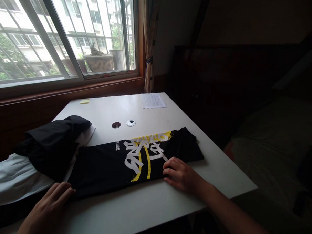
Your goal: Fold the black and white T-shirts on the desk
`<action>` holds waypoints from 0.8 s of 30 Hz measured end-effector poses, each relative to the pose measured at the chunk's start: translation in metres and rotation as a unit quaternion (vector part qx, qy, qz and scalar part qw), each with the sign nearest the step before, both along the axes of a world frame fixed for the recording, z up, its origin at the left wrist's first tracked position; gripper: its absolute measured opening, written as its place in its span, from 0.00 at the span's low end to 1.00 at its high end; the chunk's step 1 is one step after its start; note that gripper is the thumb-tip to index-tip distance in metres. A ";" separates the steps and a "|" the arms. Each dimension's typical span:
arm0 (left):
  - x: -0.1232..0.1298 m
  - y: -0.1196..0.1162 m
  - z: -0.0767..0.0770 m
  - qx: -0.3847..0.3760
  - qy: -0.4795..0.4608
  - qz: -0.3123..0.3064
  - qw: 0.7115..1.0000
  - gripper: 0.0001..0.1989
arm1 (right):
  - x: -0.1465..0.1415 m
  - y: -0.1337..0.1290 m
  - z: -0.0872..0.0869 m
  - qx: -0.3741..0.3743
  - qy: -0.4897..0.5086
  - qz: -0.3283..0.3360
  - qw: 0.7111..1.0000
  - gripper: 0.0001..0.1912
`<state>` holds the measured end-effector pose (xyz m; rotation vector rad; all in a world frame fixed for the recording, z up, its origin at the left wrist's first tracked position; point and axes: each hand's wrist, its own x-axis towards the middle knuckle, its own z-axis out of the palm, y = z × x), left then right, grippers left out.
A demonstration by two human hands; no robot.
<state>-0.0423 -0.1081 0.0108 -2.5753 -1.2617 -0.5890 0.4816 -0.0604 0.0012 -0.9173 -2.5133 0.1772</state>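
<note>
A black shirt (99, 168) with white and yellow print lies folded lengthwise across the white table (131, 210). At its lower left corner, my left hand (54, 197) has its fingers closed on the fabric edge. My right hand (178, 173) holds the near edge right of the print, fingers curled over the cloth. A sleeve part spreads to the right of that hand. Left of the shirt is a heap of black clothing (51, 143) on top of white cloth (19, 178).
Toward the far edge lie printed papers (153, 100) and a yellow note (84, 101). A round hole (116, 125) and a small round silver object (131, 123) are mid-table. Behind stand a barred window and a tied curtain (149, 68). A dim bed-like surface (268, 146) is at right.
</note>
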 end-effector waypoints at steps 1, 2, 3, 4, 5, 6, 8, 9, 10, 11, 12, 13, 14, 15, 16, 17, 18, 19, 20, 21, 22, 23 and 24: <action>0.000 -0.002 0.001 -0.003 0.001 0.004 1.000 0.20 | 0.001 -0.001 0.001 -0.006 0.007 0.000 1.000 0.07; 0.000 -0.004 0.003 -0.007 0.005 0.009 1.000 0.20 | 0.001 -0.001 0.003 -0.015 0.015 0.002 1.000 0.07; 0.001 -0.005 0.005 -0.016 0.012 0.011 1.000 0.21 | 0.001 -0.001 0.005 -0.025 0.023 0.005 0.999 0.07; 0.002 -0.006 0.009 -0.030 0.021 0.013 0.999 0.22 | 0.001 0.000 0.008 -0.036 0.032 0.009 0.999 0.06; 0.004 -0.006 0.013 -0.048 0.028 0.014 0.998 0.25 | 0.001 0.002 0.011 -0.047 0.042 0.014 0.998 0.05; 0.008 -0.006 0.018 -0.069 0.033 0.012 0.997 0.27 | 0.000 0.004 0.015 -0.056 0.053 0.016 0.997 0.05; 0.020 -0.001 0.027 -0.103 0.036 -0.001 0.994 0.28 | -0.002 0.012 0.022 -0.062 0.076 0.010 0.995 0.08; 0.029 0.004 0.031 -0.108 0.036 -0.013 0.993 0.26 | -0.005 0.018 0.024 -0.059 0.086 0.001 0.995 0.09; 0.040 0.011 0.033 -0.111 0.038 -0.025 0.993 0.23 | -0.007 0.025 0.025 -0.053 0.093 -0.014 0.994 0.11; 0.053 0.019 0.034 -0.106 0.038 -0.037 0.993 0.22 | -0.011 0.032 0.024 -0.046 0.095 -0.035 0.994 0.13; 0.067 0.029 0.034 -0.091 0.035 -0.046 0.994 0.21 | -0.014 0.041 0.022 -0.039 0.091 -0.058 0.993 0.15; 0.081 0.040 0.032 -0.088 0.039 -0.056 0.994 0.22 | -0.018 0.050 0.018 -0.033 0.081 -0.082 0.993 0.17; 0.095 0.053 0.028 -0.088 0.044 -0.062 0.993 0.24 | -0.021 0.059 0.013 -0.029 0.066 -0.106 0.992 0.20; 0.108 0.067 0.024 -0.088 0.044 -0.064 0.993 0.25 | -0.024 0.068 0.007 -0.026 0.049 -0.125 0.991 0.22; 0.119 0.081 0.018 -0.096 0.043 -0.060 0.993 0.27 | -0.025 0.077 0.000 -0.026 0.032 -0.139 0.989 0.23; 0.127 0.095 0.012 -0.104 0.038 -0.053 0.992 0.28 | -0.024 0.086 -0.007 -0.025 0.017 -0.154 0.988 0.25; 0.134 0.109 0.005 -0.120 0.037 -0.037 0.991 0.29 | -0.021 0.095 -0.014 -0.025 0.001 -0.168 0.986 0.26; 0.137 0.122 -0.002 -0.148 0.042 -0.009 0.988 0.30 | -0.016 0.103 -0.021 -0.025 -0.016 -0.182 0.983 0.26; 0.138 0.134 -0.008 -0.172 0.046 0.022 0.984 0.31 | -0.007 0.110 -0.027 -0.027 -0.032 -0.197 0.980 0.27; 0.137 0.143 -0.014 -0.192 0.053 0.047 0.979 0.31 | 0.004 0.118 -0.032 -0.029 -0.045 -0.213 0.976 0.27; 0.134 0.151 -0.019 -0.202 0.059 0.069 0.975 0.31 | 0.017 0.125 -0.036 -0.032 -0.055 -0.234 0.970 0.26; 0.130 0.156 -0.024 -0.207 0.062 0.086 0.973 0.31 | 0.032 0.131 -0.039 -0.033 -0.059 -0.261 0.963 0.25; 0.125 0.160 -0.028 -0.208 0.065 0.098 0.971 0.31 | 0.048 0.137 -0.042 -0.033 -0.059 -0.292 0.954 0.25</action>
